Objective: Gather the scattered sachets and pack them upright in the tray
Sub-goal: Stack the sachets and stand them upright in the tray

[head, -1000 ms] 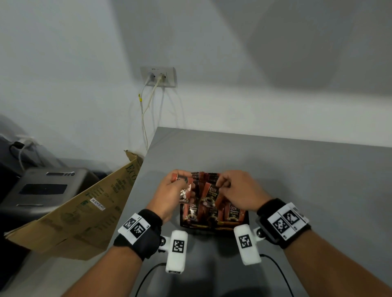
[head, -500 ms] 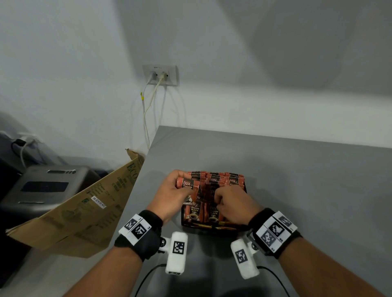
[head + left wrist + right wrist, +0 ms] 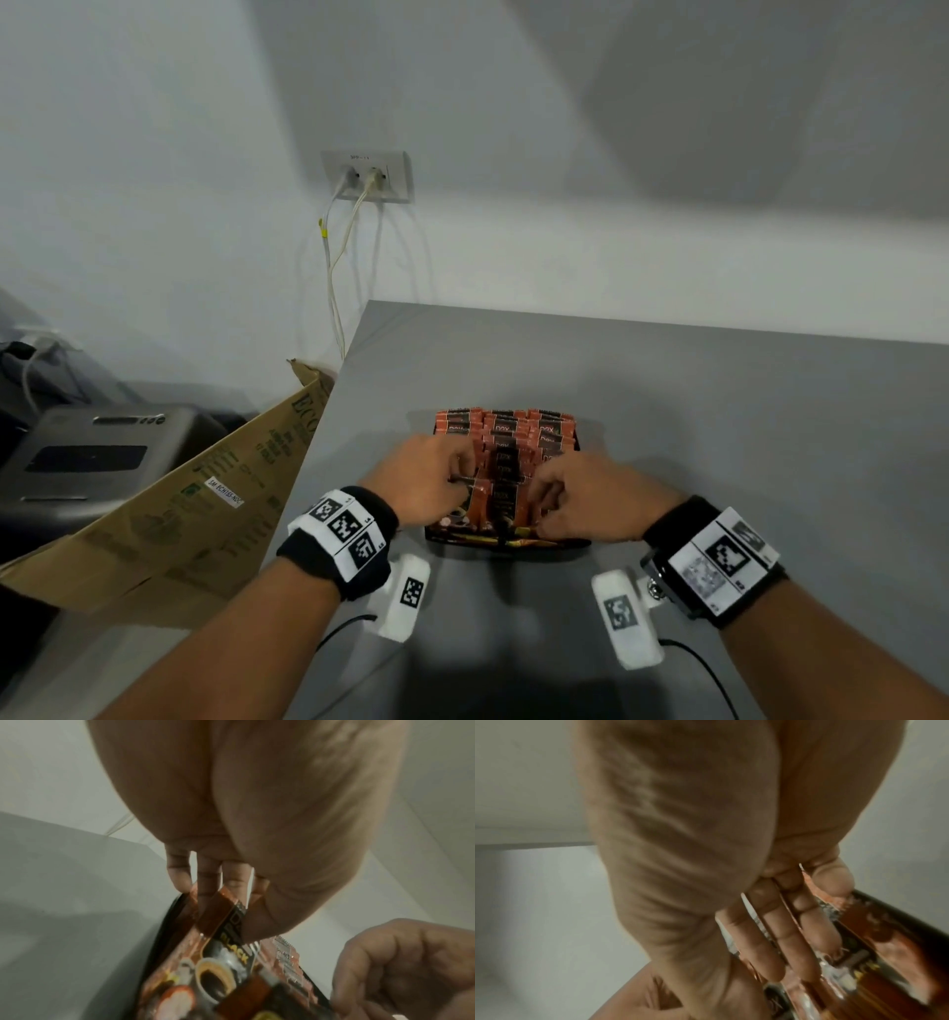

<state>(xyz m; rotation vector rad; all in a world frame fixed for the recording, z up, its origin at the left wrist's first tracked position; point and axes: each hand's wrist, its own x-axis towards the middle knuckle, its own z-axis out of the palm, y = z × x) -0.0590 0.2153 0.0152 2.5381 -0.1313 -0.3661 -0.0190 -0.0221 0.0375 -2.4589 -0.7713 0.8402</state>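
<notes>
While both hands work inside it, the black tray [image 3: 506, 543] sits on the grey tabletop [image 3: 719, 411], and all places here are given from this tray. It is packed with orange and black sachets [image 3: 506, 429] that stand upright in rows, from its far side to its near side.

The left hand [image 3: 429, 475] is over the near left part of the tray. In the left wrist view its fingers [image 3: 207, 880] and thumb pinch the top edge of one sachet [image 3: 221, 914], which leans a little and shows a coffee cup picture.

The right hand [image 3: 590, 501] is over the near right part of the tray. In the right wrist view its fingers [image 3: 765, 925] are pushed down between the standing sachets, and thin sachet edges pass between them. Whether it really grips one sachet, I cannot tell.

To the left of the tray, past the tabletop edge, a cardboard sheet [image 3: 179, 514] leans. On the wall behind the tray there is a socket [image 3: 367, 176] with two white cables plugged in.
</notes>
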